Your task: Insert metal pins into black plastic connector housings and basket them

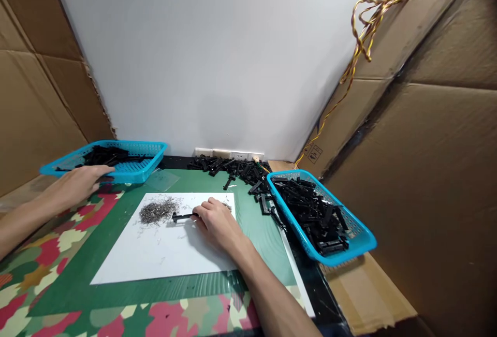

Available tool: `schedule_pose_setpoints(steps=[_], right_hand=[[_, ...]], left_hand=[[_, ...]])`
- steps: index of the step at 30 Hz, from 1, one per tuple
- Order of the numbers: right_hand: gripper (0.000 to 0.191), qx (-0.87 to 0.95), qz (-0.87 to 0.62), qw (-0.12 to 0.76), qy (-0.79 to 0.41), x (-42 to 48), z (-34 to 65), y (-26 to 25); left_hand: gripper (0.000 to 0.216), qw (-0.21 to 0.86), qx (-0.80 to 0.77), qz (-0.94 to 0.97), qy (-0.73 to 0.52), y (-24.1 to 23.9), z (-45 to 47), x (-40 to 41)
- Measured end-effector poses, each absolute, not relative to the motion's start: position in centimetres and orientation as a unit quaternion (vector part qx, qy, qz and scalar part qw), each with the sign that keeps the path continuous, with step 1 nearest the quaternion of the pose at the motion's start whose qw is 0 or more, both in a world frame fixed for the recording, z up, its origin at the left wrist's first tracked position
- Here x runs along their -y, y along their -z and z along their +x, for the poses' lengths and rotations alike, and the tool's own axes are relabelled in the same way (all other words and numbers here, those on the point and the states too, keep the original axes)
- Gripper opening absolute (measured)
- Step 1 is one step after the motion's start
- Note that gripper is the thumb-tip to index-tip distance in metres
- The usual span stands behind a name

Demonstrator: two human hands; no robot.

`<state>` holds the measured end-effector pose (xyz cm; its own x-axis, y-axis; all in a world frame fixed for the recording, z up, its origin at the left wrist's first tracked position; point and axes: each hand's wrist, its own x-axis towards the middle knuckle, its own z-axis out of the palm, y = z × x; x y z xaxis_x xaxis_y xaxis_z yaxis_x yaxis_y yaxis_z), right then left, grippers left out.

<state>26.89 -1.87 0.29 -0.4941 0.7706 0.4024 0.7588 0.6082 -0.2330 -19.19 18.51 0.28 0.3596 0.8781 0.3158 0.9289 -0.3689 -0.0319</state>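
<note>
My right hand (217,223) is closed on a slim black plastic part (182,217), holding it above a white sheet (155,259). The part's end points left toward a pile of tiny metal pieces (157,211), too small to make out singly. At the near edge of the left blue basket (140,177), my left hand (79,184) has its fingers closed around a dark plastic part (107,178), mostly hidden by the fingers. More black parts (106,156) lie inside that basket.
A second blue basket (359,249), heaped with black parts (310,207), stands at the right. Loose black parts (248,171) lie along the table's back. Cardboard panels (438,171) flank both sides, and a twisted yellow cable (351,68) hangs at the right.
</note>
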Motion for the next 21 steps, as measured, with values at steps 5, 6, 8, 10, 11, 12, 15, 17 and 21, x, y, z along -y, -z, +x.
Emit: schedule_pose_setpoints(steps=[5,6,8,10,11,12,15,17,21], right_hand=[[0.01,0.861,-0.445,0.247,-0.027,2.2,26.5,-0.3],[0.008,0.859,-0.445,0.25,-0.032,2.3,26.4,-0.3],[0.008,0.86,-0.44,0.256,-0.039,2.3,26.2,-0.3],[0.01,0.86,-0.434,0.263,-0.044,2.4,26.0,-0.3],[0.011,0.86,-0.433,0.266,-0.045,2.5,25.9,-0.4],[0.012,0.859,-0.433,0.269,-0.046,2.6,25.8,-0.4],[0.013,0.857,-0.432,0.276,-0.048,2.8,25.7,-0.4],[0.013,0.859,-0.428,0.275,-0.053,2.7,25.7,-0.3],[0.013,0.861,-0.428,0.269,-0.058,2.5,25.7,0.0]], left_hand=[[0.053,0.082,0.52,-0.845,0.096,-0.7,-19.6,-16.5],[0.055,0.071,0.523,-0.844,0.095,-0.9,-19.5,-16.0],[0.057,0.076,0.535,-0.837,0.091,-1.1,-19.3,-15.4],[0.058,0.081,0.54,-0.832,0.095,-1.1,-19.3,-15.2],[0.057,0.083,0.538,-0.833,0.102,-1.1,-19.5,-15.1],[0.056,0.084,0.536,-0.833,0.11,-1.0,-19.6,-15.1],[0.055,0.09,0.538,-0.829,0.123,-0.9,-20.1,-15.0],[0.056,0.094,0.545,-0.824,0.122,-0.9,-20.4,-14.9],[0.057,0.098,0.557,-0.816,0.118,-0.9,-20.7,-14.7]])
